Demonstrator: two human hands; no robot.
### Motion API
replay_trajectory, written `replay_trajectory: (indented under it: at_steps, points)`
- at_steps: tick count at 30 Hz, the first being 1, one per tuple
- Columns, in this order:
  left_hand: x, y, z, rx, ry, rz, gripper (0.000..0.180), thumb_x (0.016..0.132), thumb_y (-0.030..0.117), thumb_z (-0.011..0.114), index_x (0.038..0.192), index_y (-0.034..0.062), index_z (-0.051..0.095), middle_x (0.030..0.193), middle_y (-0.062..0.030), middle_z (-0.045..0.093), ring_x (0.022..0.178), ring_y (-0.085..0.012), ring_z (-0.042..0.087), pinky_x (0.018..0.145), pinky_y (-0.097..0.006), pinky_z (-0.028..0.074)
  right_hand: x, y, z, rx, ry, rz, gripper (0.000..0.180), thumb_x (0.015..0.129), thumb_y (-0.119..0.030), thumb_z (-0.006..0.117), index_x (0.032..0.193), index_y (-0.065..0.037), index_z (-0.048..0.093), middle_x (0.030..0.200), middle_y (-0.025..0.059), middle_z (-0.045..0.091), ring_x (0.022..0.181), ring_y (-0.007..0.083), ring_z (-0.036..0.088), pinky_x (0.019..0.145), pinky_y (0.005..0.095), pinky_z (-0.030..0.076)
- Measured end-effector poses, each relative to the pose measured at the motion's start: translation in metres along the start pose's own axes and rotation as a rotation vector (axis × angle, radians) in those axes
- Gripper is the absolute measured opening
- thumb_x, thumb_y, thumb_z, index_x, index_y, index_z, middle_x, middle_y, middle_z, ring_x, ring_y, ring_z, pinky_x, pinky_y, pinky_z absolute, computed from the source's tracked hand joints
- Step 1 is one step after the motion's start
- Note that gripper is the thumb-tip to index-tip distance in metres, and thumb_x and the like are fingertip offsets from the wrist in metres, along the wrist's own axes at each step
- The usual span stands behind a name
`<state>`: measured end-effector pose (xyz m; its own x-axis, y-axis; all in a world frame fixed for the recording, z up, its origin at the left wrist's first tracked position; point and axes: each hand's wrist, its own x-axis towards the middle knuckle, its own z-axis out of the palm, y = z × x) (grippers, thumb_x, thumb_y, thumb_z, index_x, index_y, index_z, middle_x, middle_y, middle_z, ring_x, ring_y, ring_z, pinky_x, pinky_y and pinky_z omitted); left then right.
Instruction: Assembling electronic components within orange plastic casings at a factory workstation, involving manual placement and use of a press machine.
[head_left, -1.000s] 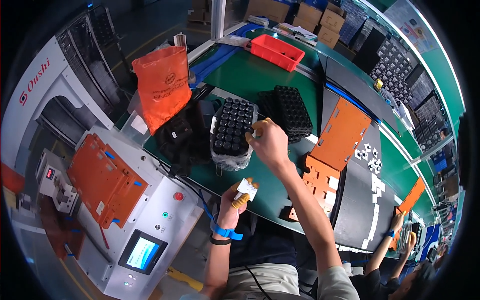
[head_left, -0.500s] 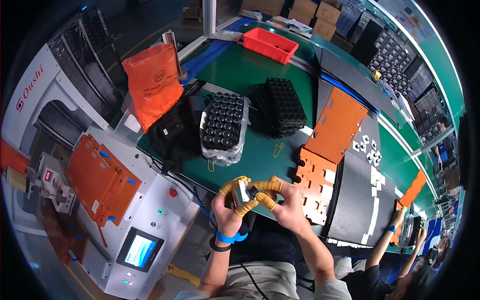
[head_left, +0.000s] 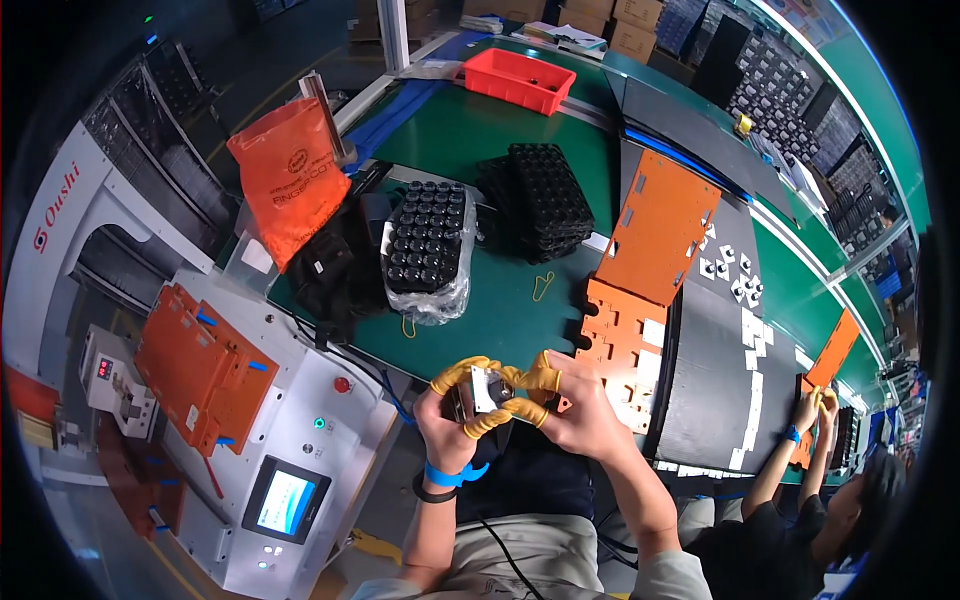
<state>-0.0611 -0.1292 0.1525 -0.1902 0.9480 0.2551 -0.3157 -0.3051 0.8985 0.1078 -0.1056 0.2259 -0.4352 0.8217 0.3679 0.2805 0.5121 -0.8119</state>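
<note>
Yellow finger cots cover the fingertips of both my hands. Between them, over the near edge of the green table, is a small pale square plate [head_left: 483, 386] with a black round lens-like part [head_left: 500, 389] at its right side. My left hand [head_left: 450, 425] pinches the plate from the left, and a blue strap and a dark band circle that wrist. From the right, the curled fingers of my right hand [head_left: 570, 410] close on the black part. Whether the two pieces are joined cannot be told, since the fingers hide the contact.
A wrapped tray of black round parts [head_left: 430, 235], stacked black trays [head_left: 550, 200] and a red bin [head_left: 520, 80] occupy the table. Orange fixture plates [head_left: 650, 225] lie right, beside a black mat [head_left: 705, 400]. A white machine [head_left: 345, 430] stands left; a co-worker's hands [head_left: 815, 405] work far right.
My view has shifted slightly. The plate and black part have turned between my fingers, showing more of the round side. The co-worker's hands have come together by an orange plate.
</note>
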Motion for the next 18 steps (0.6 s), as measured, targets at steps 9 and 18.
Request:
replay_trajectory:
  at_steps: [9, 18]
  points:
    - [-0.005, 0.006, 0.004, -0.046, 0.009, -0.039, 0.062, 0.065, 0.018, 0.091, 0.116, -0.0017, 0.063, 0.093, -0.0010, 0.065, 0.082, -0.0081, 0.059, 0.076, -0.024, 0.048, -0.011, 0.010, 0.003, 0.273, 0.003, 0.172, 0.033, 0.084, -0.007, 0.071, 0.116, 0.001, 0.066, 0.099, 0.0129, 0.066, 0.091, 0.0252, 0.062, 0.081, 0.0342, 0.049]
    - [-0.006, 0.005, 0.011, -0.069, -0.008, -0.073, 0.062, 0.065, 0.016, 0.091, 0.117, -0.0020, 0.063, 0.090, 0.0016, 0.064, 0.074, -0.0035, 0.053, 0.071, -0.019, 0.045, -0.013, 0.007, 0.004, -0.071, 0.126, -0.177, 0.038, 0.072, -0.001, 0.074, 0.110, 0.001, 0.068, 0.086, 0.0121, 0.060, 0.072, 0.0288, 0.055, 0.062, 0.0357, 0.046]
